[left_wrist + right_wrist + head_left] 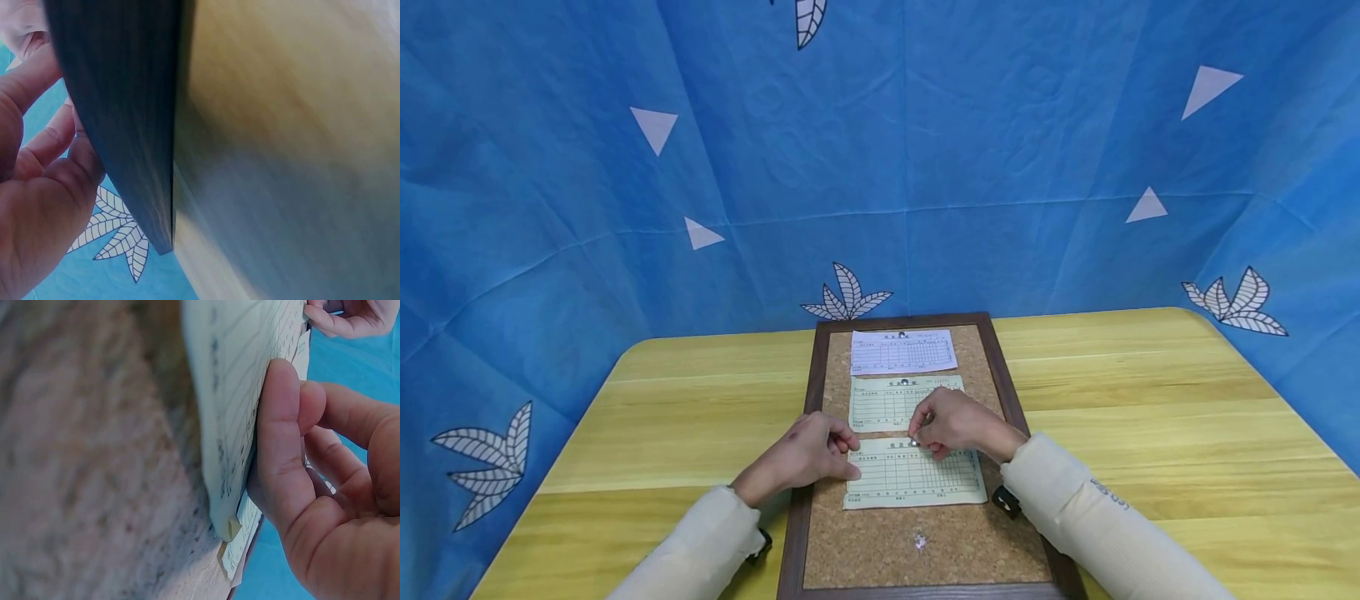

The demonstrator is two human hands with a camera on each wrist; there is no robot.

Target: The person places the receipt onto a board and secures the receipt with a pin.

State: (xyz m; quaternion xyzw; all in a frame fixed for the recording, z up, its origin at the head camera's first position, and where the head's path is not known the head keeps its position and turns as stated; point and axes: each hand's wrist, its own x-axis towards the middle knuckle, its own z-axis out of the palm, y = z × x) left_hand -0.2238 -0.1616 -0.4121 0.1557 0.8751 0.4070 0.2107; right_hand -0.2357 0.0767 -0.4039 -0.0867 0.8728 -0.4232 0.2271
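Three printed form slips lie in a column on a framed cork board [925, 567]. The lowest, a pale green slip [917, 487], lies under both hands. At its top edge my right hand [951, 421] pinches a small shiny pushpin [913, 442], thumb and index together; in the right wrist view the fingers hide the pin. My left hand [812, 450] rests at the slip's left edge, thumb and fingertips apart. The middle green slip [872, 407] and the top white slip [902, 353] each carry a pin at the top.
The board's dark wooden frame [805, 533] surrounds the cork on a yellow wood-grain table [1150, 400]. A small clear, shiny item [920, 541] lies on the cork below the slips. Behind the table hangs a blue patterned cloth [925, 150].
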